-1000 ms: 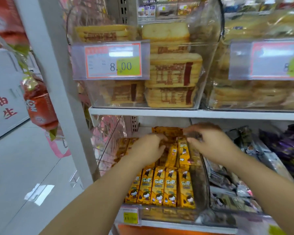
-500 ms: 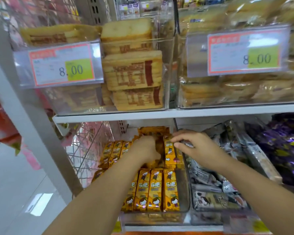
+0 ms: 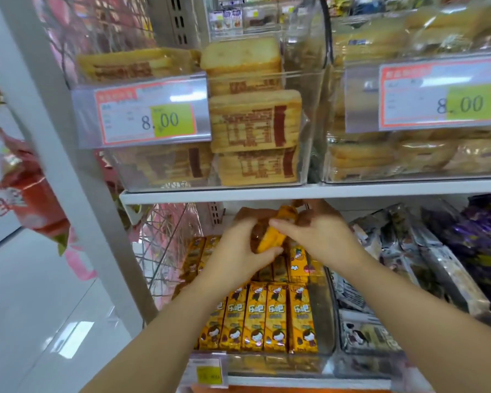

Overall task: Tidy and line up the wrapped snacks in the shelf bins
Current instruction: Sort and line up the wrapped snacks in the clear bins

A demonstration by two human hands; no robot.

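The white shelf board [image 3: 295, 191] runs across the middle. Above it stand two upper bins [image 3: 308, 154] of clear plastic, stacked with wrapped toast slabs [image 3: 255, 120] whose brown print is too blurred to read. Each carries an orange-bordered price tag, one on the left [image 3: 145, 114] and one on the right [image 3: 437, 95], both reading "8.00" on a yellow-green patch.

Below the board sits a clear bin [image 3: 322, 316] of yellow snack packs [image 3: 267, 316]. Its front row stands upright side by side, each pack printed "乐吧" in white over a cartoon face. A small tag [image 3: 209, 371] on the bin's front is unreadable. Also below the board, to the right, lie silver packs [image 3: 363, 336] and purple packs [image 3: 482, 242].

Both forearms reach up and in, meeting just under the board. The left hand [image 3: 236, 251] curls its fingers round a yellow packet [image 3: 272, 236] from beneath. The right hand [image 3: 323, 236] grips the packet's upper end, thumb laid across it. The packet is tilted, lifted above the bin's back rows.
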